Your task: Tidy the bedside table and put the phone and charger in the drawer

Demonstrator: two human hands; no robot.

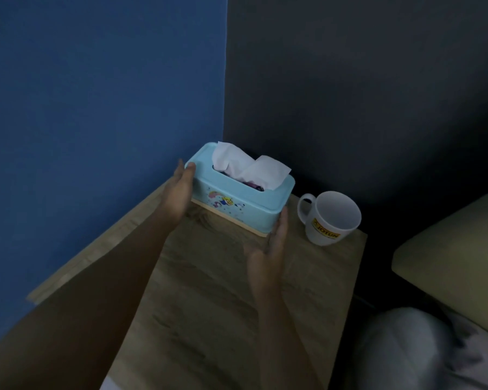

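Observation:
A light-blue tissue box (237,202) with a cartoon print and white tissue sticking out of its slot stands at the back of the wooden bedside table (223,291), near the wall corner. My left hand (181,190) presses flat against the box's left end. My right hand (273,243) touches its near right corner with fingers extended. Both hands clasp the box between them. No phone, charger or drawer is in view.
A white mug (331,218) with a yellow logo stands to the right of the box, near the table's right edge. A blue wall is on the left, a dark wall behind. A beige mattress edge (457,249) and grey-white bedding (423,350) lie at the right.

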